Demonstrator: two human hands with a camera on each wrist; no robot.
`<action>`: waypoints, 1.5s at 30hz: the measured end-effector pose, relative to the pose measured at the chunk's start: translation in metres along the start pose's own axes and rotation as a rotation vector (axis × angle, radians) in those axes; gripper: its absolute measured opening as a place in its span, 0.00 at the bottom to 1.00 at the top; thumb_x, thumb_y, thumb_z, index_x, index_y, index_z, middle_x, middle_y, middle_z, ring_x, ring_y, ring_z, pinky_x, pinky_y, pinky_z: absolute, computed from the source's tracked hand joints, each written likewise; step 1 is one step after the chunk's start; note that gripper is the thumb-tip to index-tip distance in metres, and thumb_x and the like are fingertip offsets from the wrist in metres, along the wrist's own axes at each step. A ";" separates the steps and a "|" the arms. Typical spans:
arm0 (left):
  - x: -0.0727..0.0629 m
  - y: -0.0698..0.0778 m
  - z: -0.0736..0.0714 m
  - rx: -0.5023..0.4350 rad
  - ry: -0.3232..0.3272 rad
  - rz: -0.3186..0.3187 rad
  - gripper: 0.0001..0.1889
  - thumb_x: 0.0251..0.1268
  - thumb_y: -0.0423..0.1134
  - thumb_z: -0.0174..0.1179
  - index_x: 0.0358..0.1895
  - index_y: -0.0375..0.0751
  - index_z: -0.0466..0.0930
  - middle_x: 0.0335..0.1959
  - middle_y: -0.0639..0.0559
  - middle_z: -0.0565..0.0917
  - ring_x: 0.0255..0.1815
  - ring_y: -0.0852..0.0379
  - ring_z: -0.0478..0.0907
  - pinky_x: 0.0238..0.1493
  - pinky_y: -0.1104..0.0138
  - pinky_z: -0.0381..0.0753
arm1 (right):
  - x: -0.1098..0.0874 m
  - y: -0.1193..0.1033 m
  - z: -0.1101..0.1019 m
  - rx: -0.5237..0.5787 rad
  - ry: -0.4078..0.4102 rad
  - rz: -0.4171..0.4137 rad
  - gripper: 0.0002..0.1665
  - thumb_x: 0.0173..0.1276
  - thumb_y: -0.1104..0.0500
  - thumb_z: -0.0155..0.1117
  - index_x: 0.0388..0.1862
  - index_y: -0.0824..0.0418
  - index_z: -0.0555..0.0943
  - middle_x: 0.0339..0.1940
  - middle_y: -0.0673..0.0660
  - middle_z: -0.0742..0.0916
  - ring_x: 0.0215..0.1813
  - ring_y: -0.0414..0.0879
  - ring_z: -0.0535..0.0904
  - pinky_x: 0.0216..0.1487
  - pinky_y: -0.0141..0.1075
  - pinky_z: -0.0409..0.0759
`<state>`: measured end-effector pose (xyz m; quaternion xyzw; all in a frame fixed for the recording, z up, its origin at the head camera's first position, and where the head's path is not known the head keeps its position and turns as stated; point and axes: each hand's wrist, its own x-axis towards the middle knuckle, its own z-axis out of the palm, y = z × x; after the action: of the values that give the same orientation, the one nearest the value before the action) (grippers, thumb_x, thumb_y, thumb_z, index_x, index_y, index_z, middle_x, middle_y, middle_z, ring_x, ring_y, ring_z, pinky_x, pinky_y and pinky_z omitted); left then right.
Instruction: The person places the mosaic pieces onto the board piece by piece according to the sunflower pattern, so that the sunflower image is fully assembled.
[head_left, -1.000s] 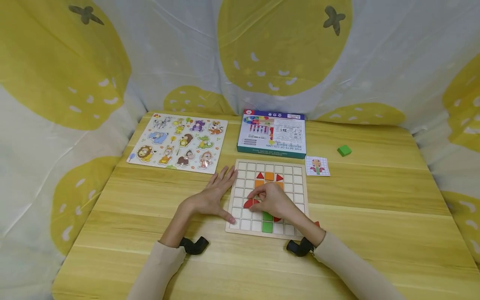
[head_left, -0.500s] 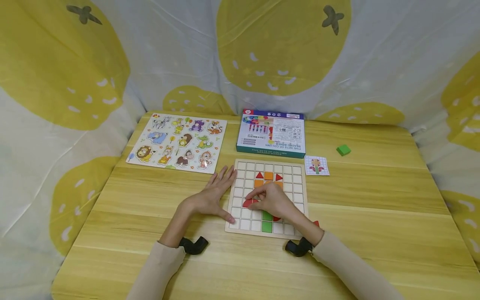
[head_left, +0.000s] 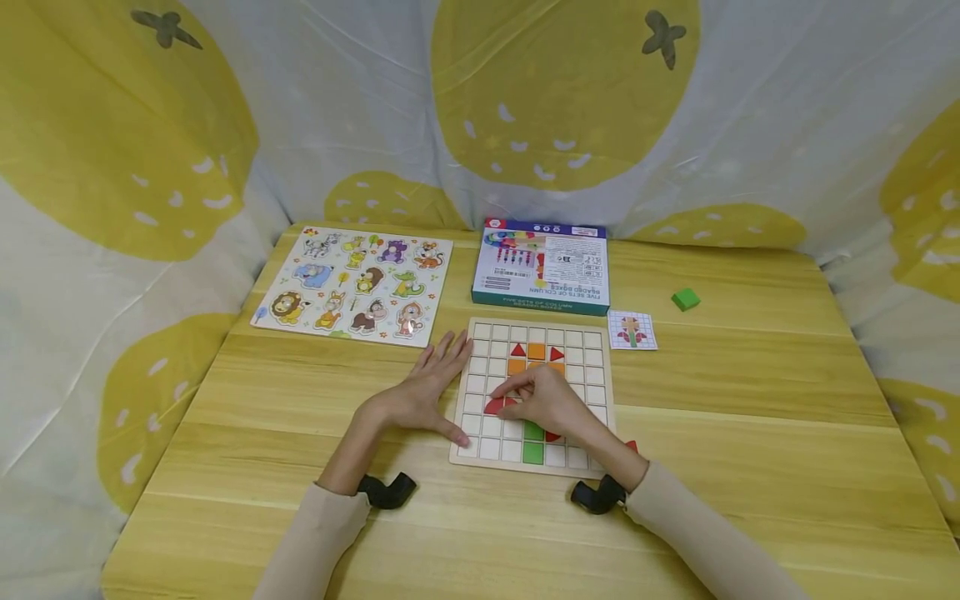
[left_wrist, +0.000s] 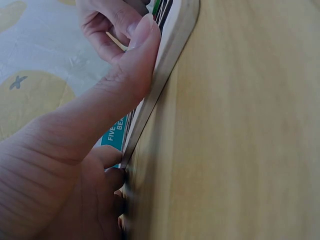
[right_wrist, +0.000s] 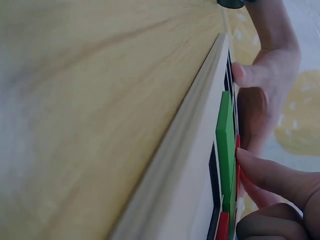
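A wooden grid board (head_left: 606, 392) of pale squares lies on the table, with red triangles (head_left: 518, 350), orange squares (head_left: 537, 352) and green squares (head_left: 533, 452) set in it. My right hand (head_left: 551, 404) is over the board, thumb and forefinger pinching a red piece with a rounded edge (head_left: 492, 407); the hand covers the middle squares. In the right wrist view the thumb meets that red piece (right_wrist: 238, 150) beside the raised green squares (right_wrist: 225, 145). My left hand (head_left: 416, 400) spreads along the board's left edge, thumb on the front left corner and fingertips at the side.
A small pattern card (head_left: 633, 331) and a green block (head_left: 686, 299) lie to the board's right. Behind it is a flat bead-set box (head_left: 540, 267); an animal puzzle (head_left: 356, 283) lies at back left. A red piece (head_left: 632, 446) shows partly behind my right wrist.
Both hands and the pieces keep nearly the same places; only the whole head view has shifted very slightly.
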<state>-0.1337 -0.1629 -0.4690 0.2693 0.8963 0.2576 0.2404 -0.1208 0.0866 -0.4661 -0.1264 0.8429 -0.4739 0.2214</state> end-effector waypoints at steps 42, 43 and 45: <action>-0.001 0.000 0.000 -0.011 0.001 0.010 0.76 0.42 0.60 0.82 0.85 0.39 0.32 0.87 0.43 0.28 0.87 0.41 0.20 0.86 0.42 0.27 | -0.105 0.088 -0.117 0.000 -0.103 0.114 0.22 0.54 0.60 0.84 0.46 0.64 0.86 0.19 0.47 0.62 0.24 0.37 0.58 0.26 0.32 0.57; -0.001 0.000 0.000 -0.010 0.001 0.010 0.76 0.42 0.60 0.82 0.85 0.39 0.32 0.87 0.43 0.28 0.87 0.42 0.20 0.86 0.42 0.27 | -0.105 0.088 -0.117 0.000 -0.111 0.111 0.22 0.54 0.59 0.84 0.46 0.64 0.86 0.19 0.47 0.62 0.24 0.37 0.59 0.26 0.32 0.58; -0.001 0.000 0.000 -0.008 0.002 0.010 0.76 0.42 0.60 0.82 0.85 0.39 0.32 0.87 0.43 0.28 0.87 0.42 0.20 0.86 0.43 0.26 | -0.104 0.088 -0.117 -0.007 -0.117 0.107 0.20 0.56 0.59 0.83 0.45 0.63 0.87 0.20 0.47 0.63 0.24 0.37 0.60 0.26 0.32 0.58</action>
<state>-0.1331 -0.1636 -0.4688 0.2724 0.8943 0.2624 0.2392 -0.0883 0.2630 -0.4621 -0.1094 0.8356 -0.4504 0.2948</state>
